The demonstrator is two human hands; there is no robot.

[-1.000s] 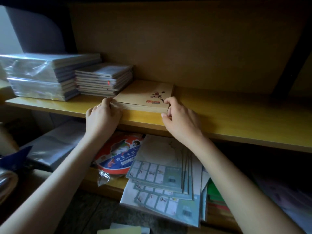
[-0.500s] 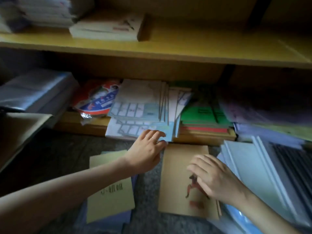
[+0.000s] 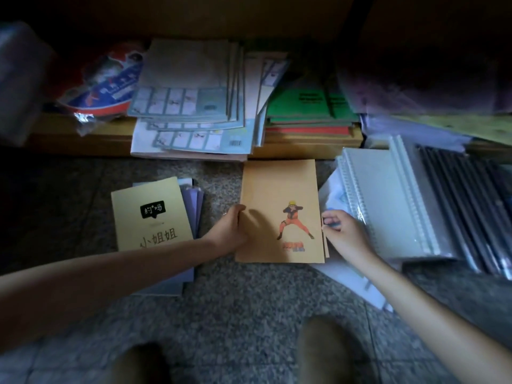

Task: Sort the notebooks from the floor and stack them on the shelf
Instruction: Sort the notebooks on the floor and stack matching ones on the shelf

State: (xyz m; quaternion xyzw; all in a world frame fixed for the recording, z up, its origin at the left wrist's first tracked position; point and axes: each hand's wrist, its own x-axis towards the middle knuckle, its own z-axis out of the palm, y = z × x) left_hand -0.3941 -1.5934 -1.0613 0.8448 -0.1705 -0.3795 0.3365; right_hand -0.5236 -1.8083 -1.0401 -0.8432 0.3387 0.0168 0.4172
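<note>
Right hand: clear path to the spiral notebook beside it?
Probably yes: the right hand lies next to the spiral notebook, nothing between them, but its grip is on the edge of the brown notebook.

Bare floor (image 3: 249,314) lies open at 6 o'clock of the brown notebook (image 3: 277,189); a yellow notebook (image 3: 151,217) blocks 9, spiral pads (image 3: 388,200) 3, shelf stacks (image 3: 194,120) 12.
</note>
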